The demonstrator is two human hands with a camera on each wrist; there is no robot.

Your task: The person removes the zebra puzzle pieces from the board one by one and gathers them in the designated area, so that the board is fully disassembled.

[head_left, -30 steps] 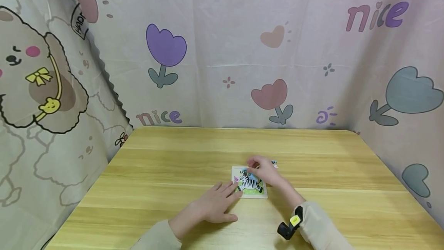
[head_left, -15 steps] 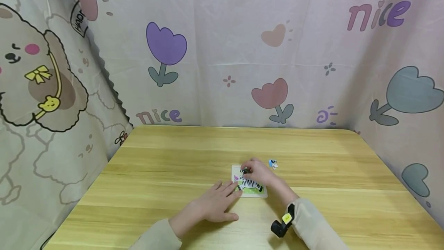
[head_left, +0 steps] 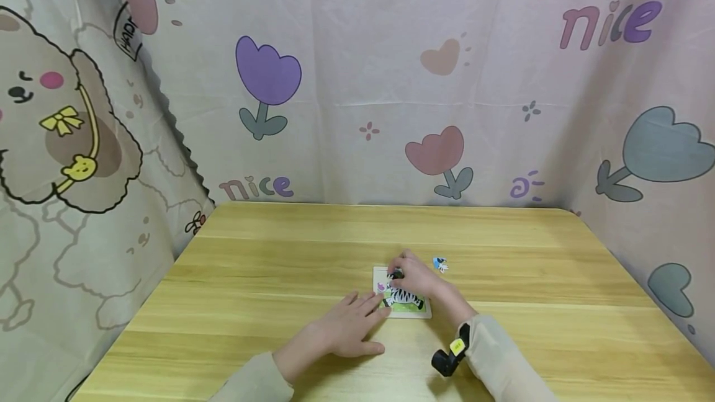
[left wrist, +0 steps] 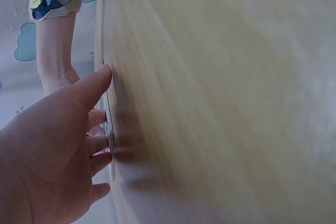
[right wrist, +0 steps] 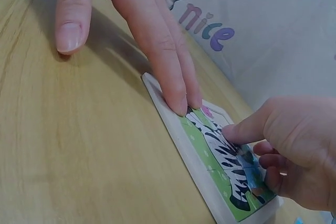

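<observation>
A small zebra jigsaw puzzle [head_left: 410,307] with a pale frame [right wrist: 170,120] lies flat on the wooden table. My left hand [head_left: 349,327] lies with spread fingers; its fingertips rest on the puzzle's left edge, and its thumb is out on the table. Over the puzzle's upper part, my right hand [head_left: 416,276] has curled fingers and pinches a dark puzzle piece [head_left: 397,273], mostly covered by the fingers. In the right wrist view the right thumb [right wrist: 239,131] reaches down onto the zebra picture. One loose blue, black and white puzzle piece [head_left: 440,264] lies just beyond the right hand.
The wooden table [head_left: 251,253] reaches back to a printed curtain [head_left: 357,79] with flowers, hearts and lettering. Another curtain side with a bear print stands at the left. A black wrist camera [head_left: 447,361] is strapped on the right sleeve.
My right hand has moved a little left over the puzzle, and the loose piece behind it has come into full view. The left hand has stayed in place.
</observation>
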